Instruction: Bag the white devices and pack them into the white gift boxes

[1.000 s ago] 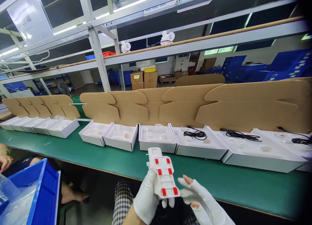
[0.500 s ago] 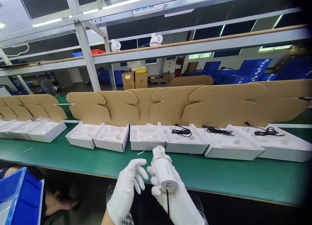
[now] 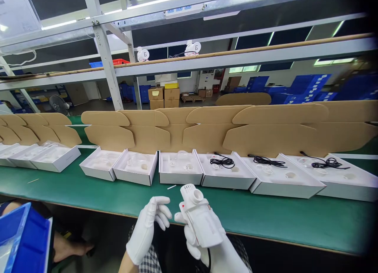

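Note:
My right hand (image 3: 191, 241), in a white glove, is wrapped round a white corded appliance (image 3: 203, 221) in front of the bench edge. Its top shows a round socket and a slotted end; a black cord hangs from its base. Its exact kind is unclear. To its left, my gloved left hand (image 3: 149, 225) is half curled with fingers apart, holding nothing and not touching the appliance. Beyond the hands stands an open white box (image 3: 180, 178) with a clear plastic piece inside. To its right, another white box (image 3: 227, 183) carries a coiled black cable (image 3: 223, 161).
More open boxes (image 3: 134, 177) with raised brown lids line the green bench (image 3: 118, 196). A small white strip (image 3: 171, 187) lies near the middle box. At lower left are a blue bin (image 3: 26, 237) and another person's leg (image 3: 69, 247). A shelf rail (image 3: 236, 58) crosses above.
The appliance has turned in my right hand, so its round socket and slotted end now face me more. My left hand has drawn slightly left and down, away from it.

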The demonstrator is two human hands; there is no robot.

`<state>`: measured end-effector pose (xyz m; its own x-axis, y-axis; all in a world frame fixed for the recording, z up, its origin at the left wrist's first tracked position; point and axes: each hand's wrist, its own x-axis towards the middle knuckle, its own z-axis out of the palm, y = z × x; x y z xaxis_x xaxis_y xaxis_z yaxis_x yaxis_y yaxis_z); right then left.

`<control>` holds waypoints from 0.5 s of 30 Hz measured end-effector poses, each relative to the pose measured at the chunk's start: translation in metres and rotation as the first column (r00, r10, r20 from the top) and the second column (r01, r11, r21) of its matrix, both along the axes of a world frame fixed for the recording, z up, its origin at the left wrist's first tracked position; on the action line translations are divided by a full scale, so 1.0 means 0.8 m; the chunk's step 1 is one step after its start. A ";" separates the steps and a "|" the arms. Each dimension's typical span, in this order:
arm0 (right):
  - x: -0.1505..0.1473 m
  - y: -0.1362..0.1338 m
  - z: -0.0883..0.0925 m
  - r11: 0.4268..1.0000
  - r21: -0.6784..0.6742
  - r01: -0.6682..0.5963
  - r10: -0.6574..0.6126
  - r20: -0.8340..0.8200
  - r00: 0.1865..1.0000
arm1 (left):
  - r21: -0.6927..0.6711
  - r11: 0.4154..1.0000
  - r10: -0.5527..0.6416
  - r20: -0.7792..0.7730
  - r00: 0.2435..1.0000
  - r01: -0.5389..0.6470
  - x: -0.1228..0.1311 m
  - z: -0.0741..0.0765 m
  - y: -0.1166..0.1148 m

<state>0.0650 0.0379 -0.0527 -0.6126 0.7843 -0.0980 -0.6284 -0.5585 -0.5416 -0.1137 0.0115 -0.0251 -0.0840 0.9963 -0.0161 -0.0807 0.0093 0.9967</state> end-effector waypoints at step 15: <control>0.015 0.007 -0.008 0.984 -0.173 -0.033 0.052 0.106 0.993 | 0.160 0.987 0.040 -0.394 0.918 0.025 0.027 0.004 0.035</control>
<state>0.0774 0.0433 -0.0590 -0.6233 0.7235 -0.2967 -0.5439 -0.6737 -0.5002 -0.0921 0.0393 -0.0215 -0.0582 0.9823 0.1781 0.3200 -0.1506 0.9354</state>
